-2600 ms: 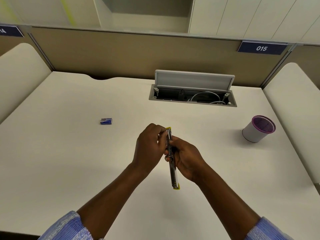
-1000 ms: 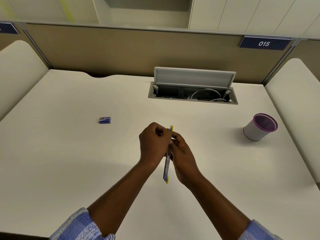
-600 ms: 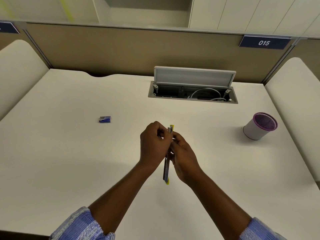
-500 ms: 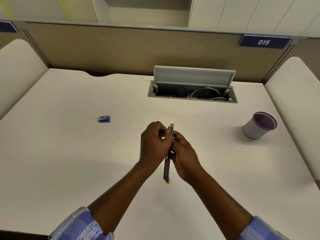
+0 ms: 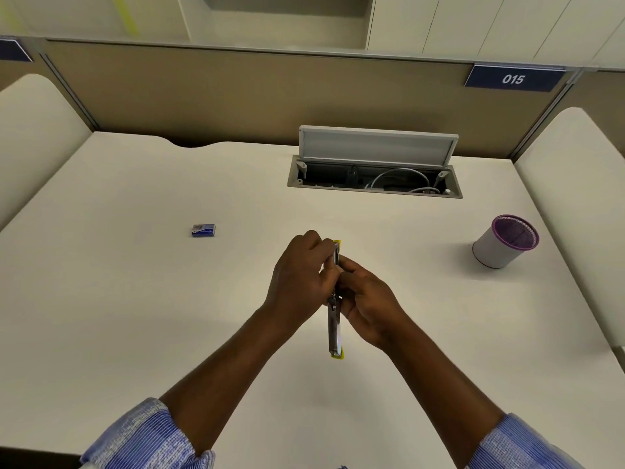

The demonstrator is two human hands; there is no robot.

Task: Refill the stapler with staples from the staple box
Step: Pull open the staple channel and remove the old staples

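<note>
A slim stapler (image 5: 334,328) of bare metal with yellow ends is held above the middle of the white desk (image 5: 135,316), lying lengthwise away from me. My left hand (image 5: 301,274) grips its far part from the left, fingers curled over the top. My right hand (image 5: 367,299) grips it from the right, thumb and fingers pinching near the far end. The near metal half sticks out below both hands. The small blue staple box (image 5: 203,230) lies on the desk to the far left, well apart from my hands. I cannot tell whether the stapler's magazine is open.
An open cable hatch (image 5: 374,179) with its grey lid raised sits at the back of the desk. A white mesh pen cup (image 5: 504,241) with a purple rim stands at the right. Beige partitions enclose the desk on three sides.
The stapler has turned slightly in my hands, showing more of its metal side. Both hands stay closed on it at the same spot. The staple box has not moved.
</note>
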